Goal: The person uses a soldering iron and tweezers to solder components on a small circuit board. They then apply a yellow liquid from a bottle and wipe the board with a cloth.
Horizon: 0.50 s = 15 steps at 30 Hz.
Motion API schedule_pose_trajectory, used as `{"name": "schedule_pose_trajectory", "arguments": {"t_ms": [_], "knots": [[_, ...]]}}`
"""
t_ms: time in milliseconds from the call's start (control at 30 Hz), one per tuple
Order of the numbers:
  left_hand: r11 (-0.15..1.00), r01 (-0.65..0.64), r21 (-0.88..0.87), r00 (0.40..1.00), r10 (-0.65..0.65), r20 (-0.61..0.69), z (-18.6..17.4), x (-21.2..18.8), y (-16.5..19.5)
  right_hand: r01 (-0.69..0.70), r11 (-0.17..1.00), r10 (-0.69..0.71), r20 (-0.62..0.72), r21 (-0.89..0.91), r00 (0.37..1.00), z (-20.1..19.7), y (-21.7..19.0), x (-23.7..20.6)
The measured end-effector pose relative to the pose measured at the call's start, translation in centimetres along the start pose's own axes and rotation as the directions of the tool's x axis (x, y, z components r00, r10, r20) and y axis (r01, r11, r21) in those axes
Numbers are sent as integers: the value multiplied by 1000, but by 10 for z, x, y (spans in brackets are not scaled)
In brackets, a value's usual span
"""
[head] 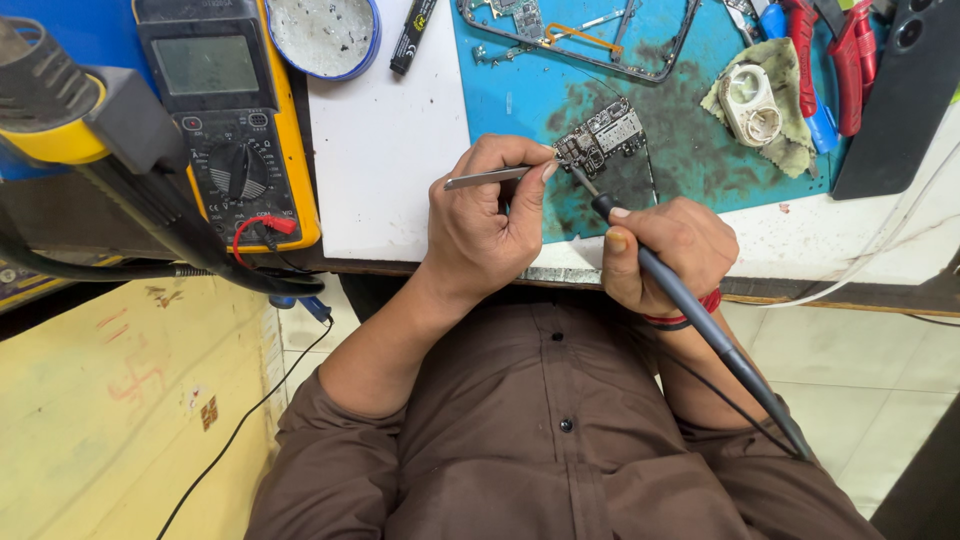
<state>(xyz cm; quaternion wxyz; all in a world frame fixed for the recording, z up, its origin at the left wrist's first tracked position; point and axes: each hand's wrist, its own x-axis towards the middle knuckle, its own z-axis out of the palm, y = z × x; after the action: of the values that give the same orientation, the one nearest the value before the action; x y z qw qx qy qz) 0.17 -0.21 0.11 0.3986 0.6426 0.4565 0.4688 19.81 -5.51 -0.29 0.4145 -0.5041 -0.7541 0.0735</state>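
A small circuit board (605, 138) lies on a stained blue work mat (510, 80). My left hand (485, 215) pinches metal tweezers (485, 178) whose tips reach the board's left edge. My right hand (660, 250) grips a dark soldering iron (700, 320) like a pen, its thin tip touching the board's lower left corner. The iron's cable runs back over my right forearm. Both hands rest at the table's near edge.
A yellow multimeter (225, 120) with a red lead sits at left beside a hot-air tool nozzle (60, 110). A round tin (322, 35), a phone frame (580, 35), a cloth with a white tape roll (752, 105), red-handled pliers (835, 55) and a dark phone back (900, 100) lie further back.
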Motion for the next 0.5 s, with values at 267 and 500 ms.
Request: {"name": "schedule_pose_trajectory", "arguments": {"t_ms": [267,500], "knots": [[1000,-4,15,1000,4,-8,-1,-1,0,-15,1000,15,-6,1,1000,0,0,0],[1000,4,24,1000,-4,-6,-1,0,1,-42,999,42,-12,6,999,0,0,-1]]}}
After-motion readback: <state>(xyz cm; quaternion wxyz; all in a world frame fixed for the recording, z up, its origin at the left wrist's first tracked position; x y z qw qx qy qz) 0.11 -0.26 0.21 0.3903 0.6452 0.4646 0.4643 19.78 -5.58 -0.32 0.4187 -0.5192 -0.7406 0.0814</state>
